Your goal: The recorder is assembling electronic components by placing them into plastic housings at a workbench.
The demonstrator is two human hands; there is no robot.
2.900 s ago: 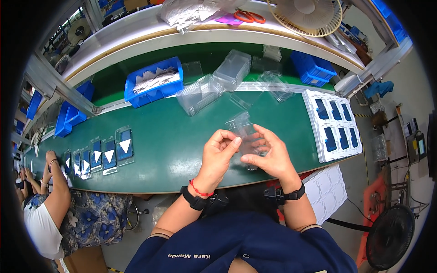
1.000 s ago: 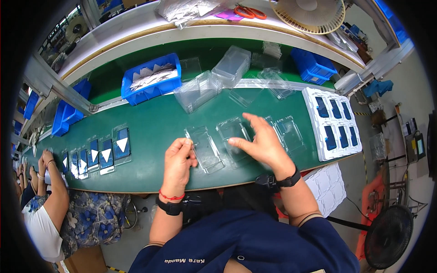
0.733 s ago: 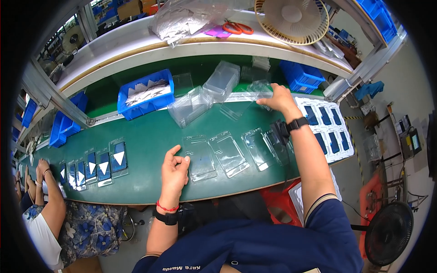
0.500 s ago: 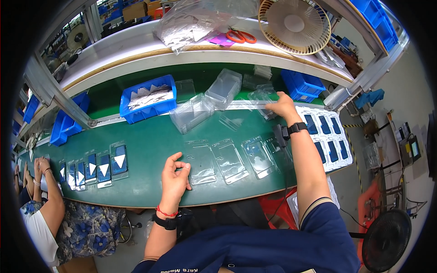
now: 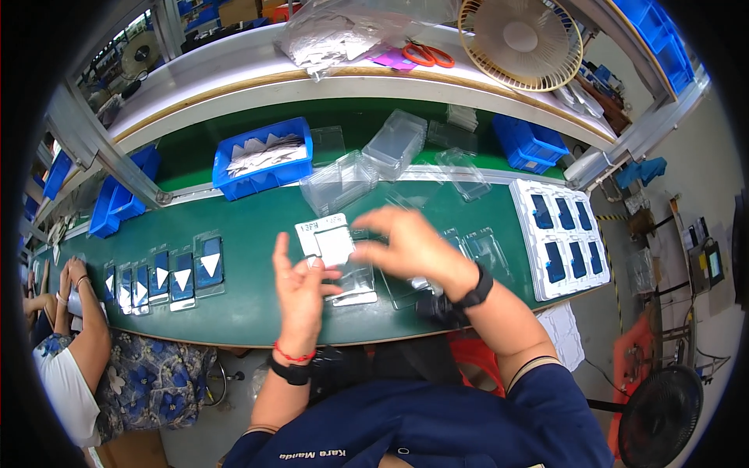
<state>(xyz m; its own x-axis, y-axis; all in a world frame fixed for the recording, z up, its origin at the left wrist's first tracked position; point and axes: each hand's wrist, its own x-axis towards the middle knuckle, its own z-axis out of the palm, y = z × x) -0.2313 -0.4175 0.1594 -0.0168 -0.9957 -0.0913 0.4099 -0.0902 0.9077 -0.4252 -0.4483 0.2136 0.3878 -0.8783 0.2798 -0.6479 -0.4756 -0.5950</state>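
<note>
Between my hands is a whitish, flat square piece (image 5: 326, 237) with dark marks along its top. Whether it is card or glare on clear plastic, I cannot tell. My left hand (image 5: 299, 290) is at its lower left, fingers apart and thumb by its bottom edge. Curled around its right edge are the fingers of my right hand (image 5: 412, 248), slightly blurred. Beneath lies a clear plastic tray (image 5: 356, 290), partly hidden. Another clear tray (image 5: 490, 253) rests right of my right hand. A black box-like thing (image 5: 437, 309) hangs below my right wrist.
Dark blue panels (image 5: 182, 281) with white triangles lie at left. A blue bin (image 5: 264, 186) of white pieces and stacked clear trays (image 5: 340, 182) stand behind. A white tray (image 5: 538, 261) holds several dark panels at right. Another person's arm (image 5: 92, 327) rests at far left.
My right hand has come back from the far clear trays toward my left hand. The whitish square piece now shows between them. My left hand has moved only slightly.
</note>
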